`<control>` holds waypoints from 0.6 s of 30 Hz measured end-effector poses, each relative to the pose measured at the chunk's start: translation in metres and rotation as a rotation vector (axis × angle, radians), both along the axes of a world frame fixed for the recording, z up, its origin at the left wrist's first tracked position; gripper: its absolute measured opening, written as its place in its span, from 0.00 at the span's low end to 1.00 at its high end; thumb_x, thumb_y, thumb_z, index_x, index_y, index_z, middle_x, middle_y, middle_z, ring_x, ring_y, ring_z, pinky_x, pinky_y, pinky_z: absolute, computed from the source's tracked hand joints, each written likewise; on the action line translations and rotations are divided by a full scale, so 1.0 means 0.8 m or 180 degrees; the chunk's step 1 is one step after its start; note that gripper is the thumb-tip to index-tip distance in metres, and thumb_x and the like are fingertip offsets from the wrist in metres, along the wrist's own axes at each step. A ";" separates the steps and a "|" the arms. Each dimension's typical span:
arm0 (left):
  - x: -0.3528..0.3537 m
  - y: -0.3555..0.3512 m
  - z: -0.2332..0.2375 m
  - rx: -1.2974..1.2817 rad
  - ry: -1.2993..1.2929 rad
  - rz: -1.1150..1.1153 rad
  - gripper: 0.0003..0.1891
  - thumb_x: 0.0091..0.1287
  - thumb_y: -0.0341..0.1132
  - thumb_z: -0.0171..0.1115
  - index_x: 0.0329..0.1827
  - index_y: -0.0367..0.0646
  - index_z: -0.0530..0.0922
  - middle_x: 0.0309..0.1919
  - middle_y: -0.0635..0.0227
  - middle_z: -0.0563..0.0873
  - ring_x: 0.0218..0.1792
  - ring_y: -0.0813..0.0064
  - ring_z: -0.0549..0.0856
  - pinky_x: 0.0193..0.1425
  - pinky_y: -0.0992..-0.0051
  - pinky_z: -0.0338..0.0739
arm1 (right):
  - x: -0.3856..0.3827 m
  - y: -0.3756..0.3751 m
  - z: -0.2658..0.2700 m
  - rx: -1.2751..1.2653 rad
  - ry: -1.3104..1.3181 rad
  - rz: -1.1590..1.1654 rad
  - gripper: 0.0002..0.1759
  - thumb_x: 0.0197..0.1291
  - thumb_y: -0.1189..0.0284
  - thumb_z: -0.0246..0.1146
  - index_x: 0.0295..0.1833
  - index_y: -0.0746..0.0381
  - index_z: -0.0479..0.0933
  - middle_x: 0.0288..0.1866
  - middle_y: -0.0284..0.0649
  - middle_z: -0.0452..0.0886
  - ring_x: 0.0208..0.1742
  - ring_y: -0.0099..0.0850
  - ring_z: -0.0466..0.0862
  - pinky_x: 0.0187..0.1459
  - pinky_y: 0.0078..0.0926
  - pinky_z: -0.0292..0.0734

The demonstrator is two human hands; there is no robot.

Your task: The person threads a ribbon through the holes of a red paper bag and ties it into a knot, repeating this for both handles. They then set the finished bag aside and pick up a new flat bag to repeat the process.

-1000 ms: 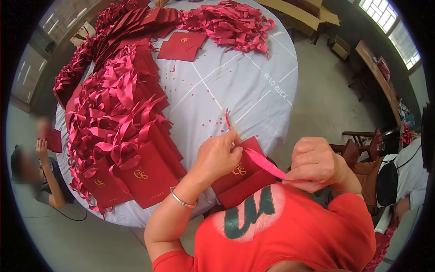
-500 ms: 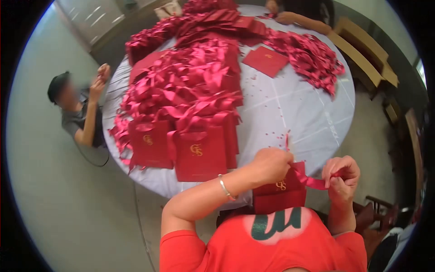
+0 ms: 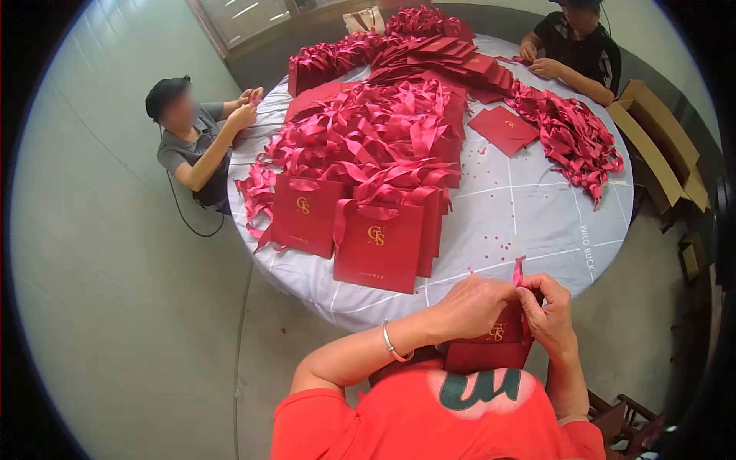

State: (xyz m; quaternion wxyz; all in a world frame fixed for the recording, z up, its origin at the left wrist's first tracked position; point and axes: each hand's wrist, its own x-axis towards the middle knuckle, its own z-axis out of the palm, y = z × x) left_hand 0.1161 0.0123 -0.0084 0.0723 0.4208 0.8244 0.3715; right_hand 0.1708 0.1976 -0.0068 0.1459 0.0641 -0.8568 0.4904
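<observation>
A red paper gift bag [image 3: 489, 356] with a gold monogram is held near my chest at the table's front edge. My left hand [image 3: 477, 307] is closed at the bag's top, its fingertips meeting the red ribbon [image 3: 520, 270]. Close against it, my right hand [image 3: 547, 310] pinches the same ribbon between thumb and fingers. One ribbon end sticks up above both hands, and another stretch hangs beside the bag under my right hand. My fingers hide part of the ribbon and the bag's upper edge.
Finished-looking red bags [image 3: 377, 249] with ribbon handles crowd the round table [image 3: 548, 230]. Loose ribbons [image 3: 575, 142] and flat bags [image 3: 504, 130] lie farther right. A co-worker [image 3: 192, 138] sits left, another [image 3: 579, 50] at the back right. Open cardboard boxes [image 3: 659, 142] stand right of the table.
My right hand has moved left, from out at the side with the ribbon stretched, to right beside my left hand. The ribbon end now points up. The camera view has shifted.
</observation>
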 end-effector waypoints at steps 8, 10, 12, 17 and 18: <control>0.012 -0.060 0.028 0.0586 0.0934 0.0059 0.09 0.55 0.28 0.70 0.39 0.44 0.85 0.27 0.65 0.84 0.34 0.62 0.84 0.42 0.64 0.75 | 0.010 -0.016 0.012 0.0468 0.0661 0.0317 0.07 0.54 0.79 0.70 0.37 0.65 0.79 0.31 0.46 0.80 0.31 0.43 0.80 0.34 0.34 0.75; 0.016 -0.067 0.037 0.0495 0.0923 0.0087 0.10 0.52 0.28 0.72 0.38 0.44 0.85 0.30 0.65 0.86 0.37 0.63 0.85 0.45 0.65 0.77 | 0.014 -0.016 0.009 0.0486 0.0689 0.0337 0.07 0.54 0.79 0.70 0.38 0.65 0.79 0.31 0.46 0.80 0.32 0.44 0.81 0.35 0.35 0.76; 0.020 -0.075 0.035 0.0528 0.0900 0.0045 0.11 0.52 0.26 0.73 0.39 0.43 0.85 0.35 0.64 0.88 0.39 0.62 0.86 0.46 0.66 0.79 | 0.016 -0.016 0.010 0.0492 0.0632 0.0332 0.07 0.54 0.79 0.70 0.39 0.64 0.80 0.31 0.45 0.81 0.33 0.43 0.81 0.35 0.36 0.76; 0.030 -0.096 0.021 0.0801 0.0197 -0.0024 0.15 0.52 0.20 0.70 0.43 0.40 0.85 0.41 0.65 0.90 0.40 0.65 0.87 0.45 0.69 0.81 | 0.024 -0.012 0.010 0.0420 0.0565 0.0397 0.07 0.56 0.78 0.69 0.42 0.64 0.81 0.33 0.44 0.83 0.34 0.42 0.83 0.36 0.34 0.78; 0.031 -0.098 0.015 0.0897 0.0236 -0.0002 0.16 0.51 0.20 0.71 0.44 0.40 0.85 0.41 0.65 0.90 0.38 0.66 0.86 0.43 0.70 0.80 | 0.027 -0.011 0.009 0.0438 0.0552 0.0384 0.07 0.56 0.78 0.69 0.42 0.64 0.81 0.33 0.44 0.83 0.34 0.42 0.83 0.36 0.34 0.78</control>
